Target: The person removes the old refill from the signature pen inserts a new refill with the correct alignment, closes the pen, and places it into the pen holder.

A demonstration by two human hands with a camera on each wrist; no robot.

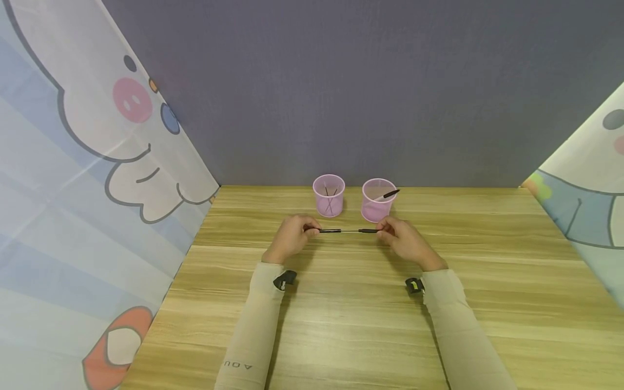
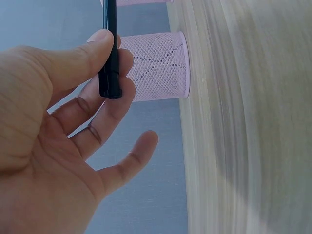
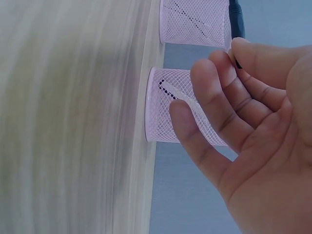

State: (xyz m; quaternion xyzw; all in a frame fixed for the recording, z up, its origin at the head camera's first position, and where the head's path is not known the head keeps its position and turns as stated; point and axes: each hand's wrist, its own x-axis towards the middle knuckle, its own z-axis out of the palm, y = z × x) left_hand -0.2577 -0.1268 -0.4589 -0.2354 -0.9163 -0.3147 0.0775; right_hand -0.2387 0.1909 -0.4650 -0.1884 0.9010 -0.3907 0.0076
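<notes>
My left hand (image 1: 292, 235) pinches a slim glossy black tube (image 2: 111, 58) between thumb and fingertips, its little finger held away. Facing it, my right hand (image 1: 402, 241) pinches a dark grip piece (image 3: 237, 22) with thumb and fingertips, the other fingers loosely bent. A thin rod (image 1: 350, 231) spans the gap between the two black pieces, all in one level line above the table. Just behind the hands stand two pink mesh cups. The left cup (image 1: 322, 203) holds thin dark sticks crossed inside; the right cup (image 1: 369, 212) holds a pale slender item with a black end (image 1: 391, 193).
The wood-grain table (image 1: 341, 325) ends at a dark grey panel (image 1: 361, 92) behind the cups. Cartoon-printed cloth (image 1: 97, 189) hangs at the left and right sides. Each wrist wears a small black camera mount (image 1: 284, 279).
</notes>
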